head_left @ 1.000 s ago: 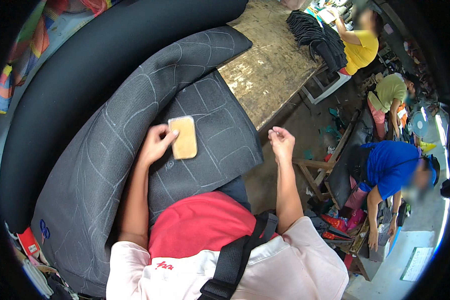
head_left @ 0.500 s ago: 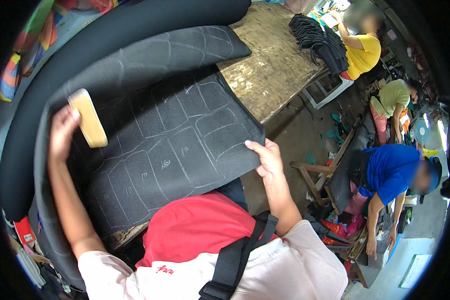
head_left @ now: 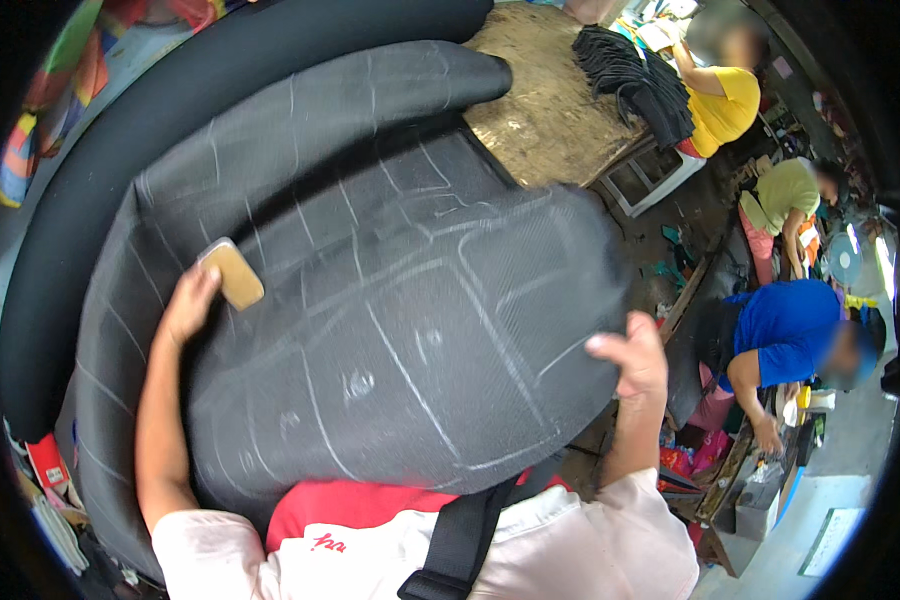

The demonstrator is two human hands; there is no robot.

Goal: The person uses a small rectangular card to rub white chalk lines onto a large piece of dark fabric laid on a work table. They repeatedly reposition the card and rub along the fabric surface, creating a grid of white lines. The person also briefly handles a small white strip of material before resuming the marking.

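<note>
A large dark grey sheet (head_left: 390, 320), marked with chalk-like outlines, spreads before me; its far side curls upward and its near right part is raised toward me. In my left hand (head_left: 192, 300) is a tan rectangular block (head_left: 238, 276) with rounded corners, held at one end over the sheet. My right hand (head_left: 638, 362) grips the sheet's right edge, thumb on top; its other fingers are mostly hidden beneath. Behind the sheet lies a thick black roll (head_left: 150, 110).
The worn wooden table (head_left: 530, 85) shows at the back, bearing a stack of black pieces (head_left: 635, 80). At right are several co-workers, one in yellow (head_left: 725, 108), one in blue (head_left: 785, 325). A white stool-like frame (head_left: 660, 185) stands beside the table.
My right hand has lifted the sheet's edge toward me and to the right, and the sheet bulges. My left hand has moved right and down with the block.
</note>
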